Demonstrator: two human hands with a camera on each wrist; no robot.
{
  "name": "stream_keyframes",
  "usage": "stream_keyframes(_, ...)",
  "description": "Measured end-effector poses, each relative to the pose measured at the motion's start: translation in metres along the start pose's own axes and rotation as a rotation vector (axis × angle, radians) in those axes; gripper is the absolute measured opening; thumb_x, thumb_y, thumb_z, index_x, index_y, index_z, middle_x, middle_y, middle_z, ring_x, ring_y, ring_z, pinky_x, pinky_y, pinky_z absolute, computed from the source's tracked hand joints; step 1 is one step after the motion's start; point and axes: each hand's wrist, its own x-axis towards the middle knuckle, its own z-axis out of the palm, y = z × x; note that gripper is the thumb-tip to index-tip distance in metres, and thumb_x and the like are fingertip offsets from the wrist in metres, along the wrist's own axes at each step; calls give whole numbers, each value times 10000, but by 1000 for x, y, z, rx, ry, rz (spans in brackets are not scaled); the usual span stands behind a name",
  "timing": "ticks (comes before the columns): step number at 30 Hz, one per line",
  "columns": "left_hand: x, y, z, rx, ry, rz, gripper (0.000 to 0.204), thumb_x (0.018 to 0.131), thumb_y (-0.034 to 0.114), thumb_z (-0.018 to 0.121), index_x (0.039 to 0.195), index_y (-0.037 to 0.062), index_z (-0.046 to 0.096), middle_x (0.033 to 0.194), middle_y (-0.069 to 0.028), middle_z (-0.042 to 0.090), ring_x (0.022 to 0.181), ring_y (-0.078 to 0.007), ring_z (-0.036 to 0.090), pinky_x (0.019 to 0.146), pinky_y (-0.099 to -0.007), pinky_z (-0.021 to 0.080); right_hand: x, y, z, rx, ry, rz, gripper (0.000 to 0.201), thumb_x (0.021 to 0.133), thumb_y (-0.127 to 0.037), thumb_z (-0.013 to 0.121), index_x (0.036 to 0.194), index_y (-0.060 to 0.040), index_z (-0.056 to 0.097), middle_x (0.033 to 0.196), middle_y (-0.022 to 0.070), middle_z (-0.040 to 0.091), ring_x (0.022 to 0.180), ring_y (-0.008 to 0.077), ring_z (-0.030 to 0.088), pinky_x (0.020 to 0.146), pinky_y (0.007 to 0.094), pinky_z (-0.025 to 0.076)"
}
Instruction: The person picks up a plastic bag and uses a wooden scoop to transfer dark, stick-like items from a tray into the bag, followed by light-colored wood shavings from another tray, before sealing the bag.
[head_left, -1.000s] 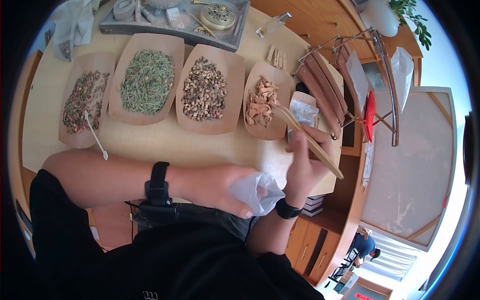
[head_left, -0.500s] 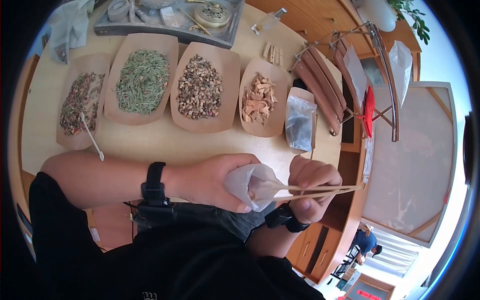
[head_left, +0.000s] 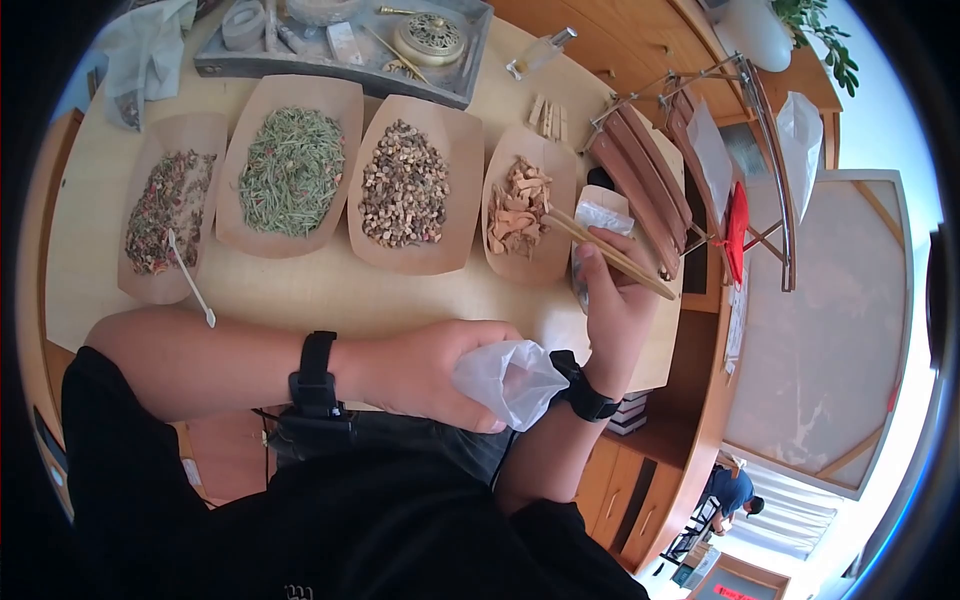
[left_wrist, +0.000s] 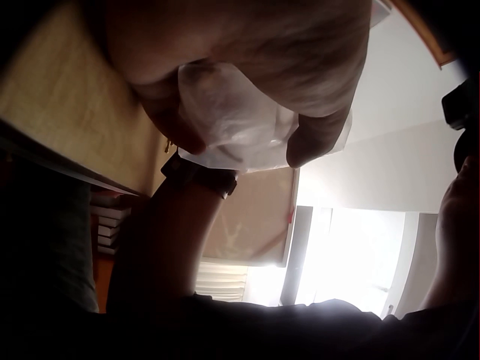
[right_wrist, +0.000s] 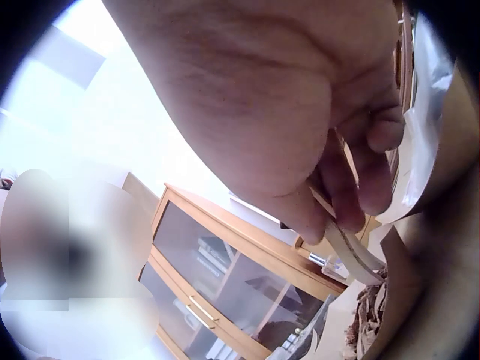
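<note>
My left hand grips a translucent white pouch, its mouth gaping upward, in front of the table edge. Thumb and fingers wrap the pouch in the left wrist view too. My right hand pinches a pair of wooden tongs. Their tips reach the dried tan shavings in the rightmost of the larger paper trays. From the right wrist, the tong ends meet the pile of shavings beside the tray wall.
Further left stand paper trays of brown chunks, green needle-like herbs and mixed petals with a small white scoop. Behind are a grey tray, a glass bottle and clothespins. A wooden rack borders the right.
The tongs were at the tan shavings a second ago, then at the pouch mouth half a second ago, and are now back over the shavings. My left hand keeps holding the pouch.
</note>
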Motion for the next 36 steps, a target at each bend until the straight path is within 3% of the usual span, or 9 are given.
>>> stream_keyframes(6,0,-1,0,32,10,5,691,816,120,902,1406,18,556,1232,-48,667,1134,-118,639,1012,-328,539,-3,-2,0,-149,-20,-18,199,1004,-84,745,1150,49,715,897,45,695,792,85,601,716,254,474)
stream_keyframes(12,2,-2,-1,-17,41,21,682,826,121,904,1404,20,555,1226,-44,660,1130,-116,638,1006,-324,543,-21,-12,-4,119,115,-66,218,998,-105,754,1143,41,681,897,56,700,783,127,620,714,284,486)
stream_keyframes(15,3,-4,0,-136,41,12,682,845,125,903,1417,26,545,1242,-43,653,1142,-119,634,1007,-324,545,-35,-15,-13,512,96,-156,279,987,-184,779,1135,23,666,865,52,668,710,154,606,655,298,466)
stream_keyframes(17,4,-5,-2,-212,36,3,683,856,124,900,1426,29,537,1254,-43,650,1152,-121,630,1009,-326,546,-41,-16,-20,724,-107,-155,333,952,-256,819,1106,2,674,852,56,642,653,173,590,617,320,434)
stream_keyframes(21,5,-5,-2,-154,-17,16,676,882,108,880,1446,26,516,1246,-34,643,1166,-122,624,1012,-327,548,-42,-16,-24,666,-318,-288,309,858,-234,907,949,-14,710,757,90,667,590,167,567,583,339,372)
stream_keyframes(27,4,-2,-1,-146,-20,5,670,879,98,874,1444,19,521,1251,-41,647,1161,-123,627,1017,-329,546,-43,-24,-30,547,-468,-223,247,820,-130,878,940,13,716,748,88,684,620,198,590,587,332,384)
stream_keyframes(31,4,-4,0,-96,-6,22,672,864,100,885,1433,22,536,1223,-33,653,1138,-119,628,1006,-326,545,-37,-17,-26,816,-435,-335,300,852,-192,861,989,15,692,761,78,653,692,194,619,607,323,441)
stream_keyframes(34,-1,2,2,21,15,-26,661,855,105,889,1418,26,552,1196,-23,657,1111,-111,620,989,-314,537,-35,-22,-18,356,-73,-203,270,926,-177,818,1056,23,691,892,63,679,767,177,658,723,291,524)
stream_keyframes(36,0,-1,2,62,-12,-17,653,851,110,890,1408,29,560,1189,-20,658,1100,-108,617,980,-309,535,-25,-20,-8,166,-14,-125,248,943,-135,802,1101,28,702,935,66,702,821,161,665,762,283,528)
